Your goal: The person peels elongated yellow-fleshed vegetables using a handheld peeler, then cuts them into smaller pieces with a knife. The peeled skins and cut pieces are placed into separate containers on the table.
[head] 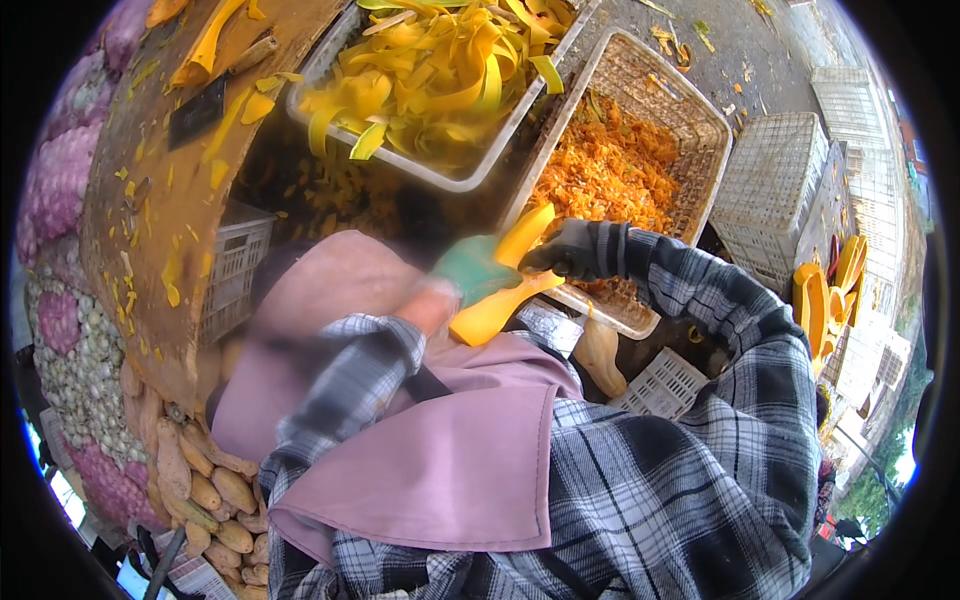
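Note:
My left hand point(474, 270), in a blurred green glove, grips peeled yellow-orange squash above my lap. One long squash piece point(525, 234) juts up past the glove, and another squash piece point(491, 309) slants below it. Whether they are fully separate is hidden by the glove. My right hand point(570, 251), in a dark grey glove, has its curled fingers against the right ends of these pieces; what lies inside them cannot be seen. Just beyond it, a dirty white plastic crate point(709, 142) holds shredded-looking orange squash pulp point(611, 161).
A white crate point(480, 176) heaped with yellow peel strips point(420, 75) stands ahead. At left, a wooden board point(112, 202) bears scraps and a dark blade point(196, 112). Unpeeled squashes point(217, 495) are piled lower left. Stacked crates point(772, 180) and peeled squash point(825, 300) stand right.

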